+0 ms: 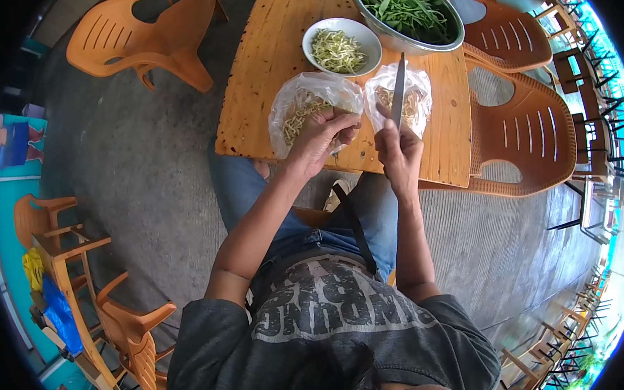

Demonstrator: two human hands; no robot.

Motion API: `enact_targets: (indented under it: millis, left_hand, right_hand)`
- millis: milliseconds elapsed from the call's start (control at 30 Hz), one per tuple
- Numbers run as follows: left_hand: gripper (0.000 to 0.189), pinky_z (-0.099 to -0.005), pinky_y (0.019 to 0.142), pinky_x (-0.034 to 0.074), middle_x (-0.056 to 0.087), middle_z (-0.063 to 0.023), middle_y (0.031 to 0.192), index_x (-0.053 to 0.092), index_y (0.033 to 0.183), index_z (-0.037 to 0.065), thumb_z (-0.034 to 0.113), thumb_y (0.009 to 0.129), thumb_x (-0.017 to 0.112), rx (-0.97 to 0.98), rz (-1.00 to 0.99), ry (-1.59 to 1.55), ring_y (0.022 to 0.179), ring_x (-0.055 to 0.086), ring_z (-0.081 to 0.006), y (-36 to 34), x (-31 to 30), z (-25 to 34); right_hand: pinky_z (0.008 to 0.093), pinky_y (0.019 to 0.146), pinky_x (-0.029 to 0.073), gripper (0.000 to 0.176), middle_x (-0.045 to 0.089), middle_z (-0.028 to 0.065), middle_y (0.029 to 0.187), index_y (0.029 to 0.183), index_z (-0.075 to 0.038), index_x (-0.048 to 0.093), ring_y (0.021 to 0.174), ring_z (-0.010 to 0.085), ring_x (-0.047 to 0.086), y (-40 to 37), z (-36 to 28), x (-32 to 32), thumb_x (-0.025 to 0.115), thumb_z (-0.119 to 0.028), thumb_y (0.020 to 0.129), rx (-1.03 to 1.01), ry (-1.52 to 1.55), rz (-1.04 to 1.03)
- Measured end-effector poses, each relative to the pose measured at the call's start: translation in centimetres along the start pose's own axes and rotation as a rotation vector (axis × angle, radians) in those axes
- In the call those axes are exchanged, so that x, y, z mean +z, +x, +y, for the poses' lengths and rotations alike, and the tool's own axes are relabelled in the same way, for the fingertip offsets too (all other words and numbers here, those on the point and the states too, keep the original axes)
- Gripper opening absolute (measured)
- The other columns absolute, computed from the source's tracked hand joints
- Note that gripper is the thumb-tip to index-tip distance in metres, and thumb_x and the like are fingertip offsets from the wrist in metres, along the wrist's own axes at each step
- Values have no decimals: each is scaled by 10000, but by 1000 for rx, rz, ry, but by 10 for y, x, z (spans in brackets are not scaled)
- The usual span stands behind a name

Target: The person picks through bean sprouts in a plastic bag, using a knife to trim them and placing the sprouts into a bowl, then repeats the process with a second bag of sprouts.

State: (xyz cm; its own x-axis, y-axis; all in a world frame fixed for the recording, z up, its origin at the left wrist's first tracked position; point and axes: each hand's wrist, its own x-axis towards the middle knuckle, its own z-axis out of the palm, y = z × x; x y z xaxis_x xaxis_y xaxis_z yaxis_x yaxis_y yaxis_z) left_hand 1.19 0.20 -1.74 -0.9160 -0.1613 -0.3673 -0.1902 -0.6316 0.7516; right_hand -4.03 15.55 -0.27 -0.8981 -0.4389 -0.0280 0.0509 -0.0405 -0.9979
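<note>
The right hand (400, 148) is holding a knife (399, 91) over the right bag (420, 99). The left hand (322, 139) is curling its grip narrow at the left bag (293, 100).

Colours and patterns: the table (250, 85) is honey-brown with darker spots. The bowl (308, 45) is white, its sprouts (337, 51) cream to yellow-green; the basin (458, 44) is silvery, its leaves (412, 12) deep green. The plastic bags (277, 101) are translucent whitish, the knife blade (399, 91) grey. The shirt (335, 360) is dark grey with distressed pale lettering, the jeans (235, 188) blue, and the slotted chairs (117, 39) orange to brown.
</note>
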Motion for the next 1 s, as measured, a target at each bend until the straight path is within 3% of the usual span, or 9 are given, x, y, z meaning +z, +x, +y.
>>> enact_targets:
  millis: [100,200,367,700,933,1000]
  left_hand:
    - [67,-199,631,453,614,22,731,630,827,82,142,851,648,6,-14,-55,662,555,-40,8,20,-3]
    - [59,-205,642,457,620,3,821,627,902,72,118,866,619,-11,-51,-42,695,535,-45,17,31,-11]
    - [54,-209,661,465,618,6,821,629,898,69,108,867,607,-23,-79,-99,708,534,-47,23,40,-21]
    - [64,-208,660,462,618,16,804,645,906,68,89,866,599,-31,-92,-133,693,531,-46,23,39,-27]
    - [36,-201,627,422,597,17,762,623,867,71,105,861,612,14,-86,23,686,520,-48,18,38,-31]
    - [72,-197,621,414,594,18,779,627,916,62,103,861,605,-4,-113,65,690,516,-46,13,37,-33]
  right_hand:
    - [174,463,289,489,474,-23,630,1348,-9,405,526,24,374,-8,2,-19,418,-345,991,17,78,-22]
    - [170,472,285,452,461,-29,626,1331,-33,425,531,25,371,-9,4,-24,419,-334,994,39,98,-43]
    - [171,480,267,336,413,-60,610,1264,-70,469,545,16,347,-8,13,-26,454,-262,988,-61,138,-36]
    - [178,473,268,299,411,-59,605,1245,-58,469,543,14,353,-7,23,-25,455,-211,988,-71,120,-28]
    - [175,442,256,211,410,-61,584,1138,-57,506,496,12,338,-8,26,-24,445,-197,992,-47,134,9]
    - [170,430,259,206,407,-65,575,1096,-59,513,484,6,336,-5,27,-26,445,-222,993,-47,164,29]
